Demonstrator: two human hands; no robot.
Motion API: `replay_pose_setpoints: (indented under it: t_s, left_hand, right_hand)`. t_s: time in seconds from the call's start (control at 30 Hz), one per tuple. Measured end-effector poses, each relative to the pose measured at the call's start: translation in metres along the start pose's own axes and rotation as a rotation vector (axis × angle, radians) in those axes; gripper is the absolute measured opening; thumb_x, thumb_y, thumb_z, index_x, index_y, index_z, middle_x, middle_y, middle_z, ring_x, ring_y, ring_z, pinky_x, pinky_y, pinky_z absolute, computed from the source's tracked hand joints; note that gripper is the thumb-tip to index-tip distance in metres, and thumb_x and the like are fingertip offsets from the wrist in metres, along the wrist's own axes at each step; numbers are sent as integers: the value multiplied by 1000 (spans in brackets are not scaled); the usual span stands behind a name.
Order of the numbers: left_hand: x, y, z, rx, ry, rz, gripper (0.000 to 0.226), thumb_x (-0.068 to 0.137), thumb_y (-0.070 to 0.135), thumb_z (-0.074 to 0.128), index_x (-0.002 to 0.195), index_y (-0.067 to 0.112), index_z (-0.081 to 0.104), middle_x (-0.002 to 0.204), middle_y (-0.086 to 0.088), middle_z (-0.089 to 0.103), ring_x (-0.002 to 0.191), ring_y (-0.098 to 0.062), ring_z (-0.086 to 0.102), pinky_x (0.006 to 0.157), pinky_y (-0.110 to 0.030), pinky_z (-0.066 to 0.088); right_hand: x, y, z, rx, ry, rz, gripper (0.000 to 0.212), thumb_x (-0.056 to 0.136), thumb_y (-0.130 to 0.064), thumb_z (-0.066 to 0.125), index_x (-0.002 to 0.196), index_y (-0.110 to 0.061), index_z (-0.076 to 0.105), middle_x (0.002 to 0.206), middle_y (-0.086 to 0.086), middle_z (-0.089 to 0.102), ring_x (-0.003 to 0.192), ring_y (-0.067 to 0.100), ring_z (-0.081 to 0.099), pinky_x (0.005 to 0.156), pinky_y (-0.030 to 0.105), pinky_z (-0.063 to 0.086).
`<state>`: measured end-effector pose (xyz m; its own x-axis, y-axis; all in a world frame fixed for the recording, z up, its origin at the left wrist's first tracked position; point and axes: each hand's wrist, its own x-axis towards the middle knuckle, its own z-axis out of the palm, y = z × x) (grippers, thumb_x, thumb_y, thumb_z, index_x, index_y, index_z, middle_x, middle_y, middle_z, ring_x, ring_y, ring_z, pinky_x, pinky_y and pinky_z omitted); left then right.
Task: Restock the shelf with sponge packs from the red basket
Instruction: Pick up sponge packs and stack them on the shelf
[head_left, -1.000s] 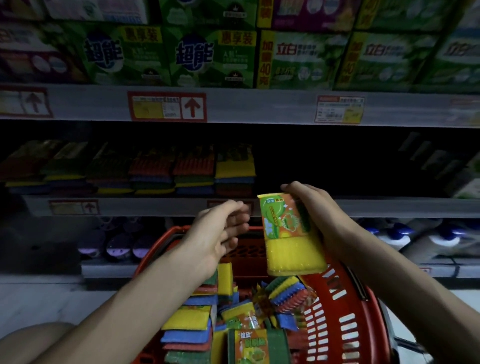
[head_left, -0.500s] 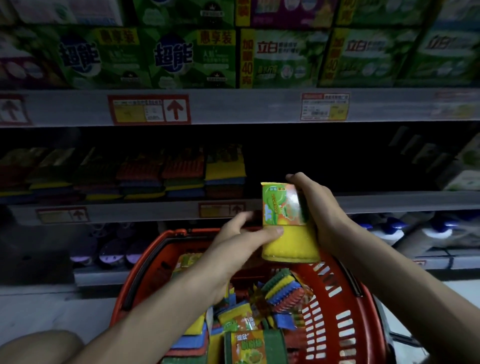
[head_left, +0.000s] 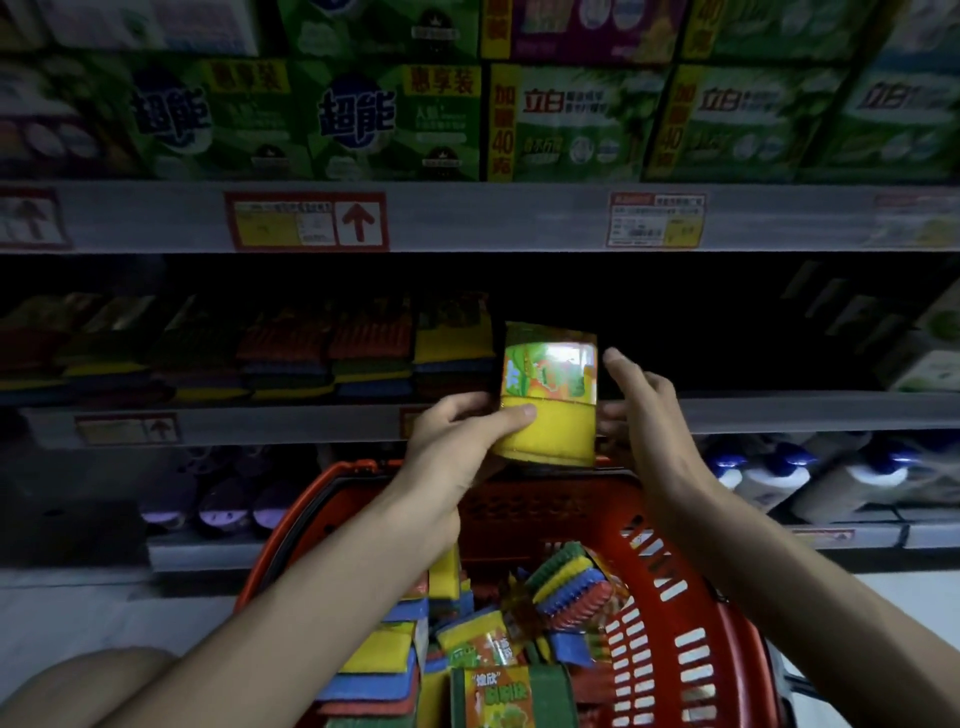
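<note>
A yellow sponge pack with a green and orange label stands upright in the air at the front edge of the middle shelf. My left hand grips its lower left side, thumb across the yellow sponge. My right hand is just right of the pack with fingers straight, apart from it or barely touching. Below, the red basket holds several multicoloured sponge packs. Stacks of sponge packs line the dark middle shelf to the left.
Green detergent boxes fill the top shelf above price labels. White bottles with blue caps stand on the lower shelf at right, purple items at left. The middle shelf right of the stacks is dark.
The pack passed from my right hand to my left and rose toward the middle shelf. My right hand let go and now sits beside it.
</note>
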<state>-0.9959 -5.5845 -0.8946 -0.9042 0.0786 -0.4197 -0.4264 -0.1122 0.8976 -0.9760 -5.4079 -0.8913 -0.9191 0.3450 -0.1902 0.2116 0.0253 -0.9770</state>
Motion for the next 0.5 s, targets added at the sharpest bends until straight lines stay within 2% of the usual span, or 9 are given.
replay_pose_setpoints:
  t_s: [0.07,0.17,0.2,0.27,0.33,0.43,0.5]
  left_hand:
    - [4,-1,3,-50,25,2,44,76,27,90,113,22,68,111,-4,76,103,-21,72,97,-43,57]
    - [6,-3,11,-66,48,28,44,76,29,90,113,17,70,107,-5,77,103,-21,72,100,-44,55]
    - [6,-4,15,-59,51,39,42,76,30,90,111,17,70,106,-4,78,103,-21,72,101,-45,55]
    - [7,-5,21,-42,61,72,37,78,29,89,108,19,70,105,-4,77,103,-20,71,102,-45,53]
    - [8,-5,26,-2,85,132,32,81,31,86,107,21,70,106,-4,76,104,-20,71,102,-45,54]
    - [9,-3,34,72,83,194,32,87,36,81,115,28,69,124,-2,69,118,-23,64,104,-47,51]
    - [10,-3,38,73,69,201,37,91,34,76,127,32,64,135,-2,62,126,-24,58,108,-48,49]
  right_hand:
    - [-10,3,-2,-54,-33,-21,63,95,-57,58,146,-25,40,131,10,58,116,27,61,98,47,51]
    - [-23,2,0,-131,-72,-78,42,96,-40,65,135,-31,52,110,-2,65,101,15,66,83,34,53]
    - [-26,3,0,-155,-64,-101,39,97,-38,65,133,-32,53,107,-4,66,99,15,67,83,35,55]
    - [-25,7,0,-198,-36,-135,41,97,-38,66,136,-33,54,108,-4,68,100,16,69,87,40,57]
    - [-20,10,-1,-201,-9,-151,47,96,-38,67,141,-29,55,112,-3,70,102,15,68,89,39,56]
    - [-9,11,-3,-163,37,-168,54,96,-34,69,146,-22,52,117,0,70,106,16,68,88,31,54]
    - [0,10,-2,-155,91,-199,52,94,-34,72,142,-21,56,115,1,70,107,18,69,93,38,56]
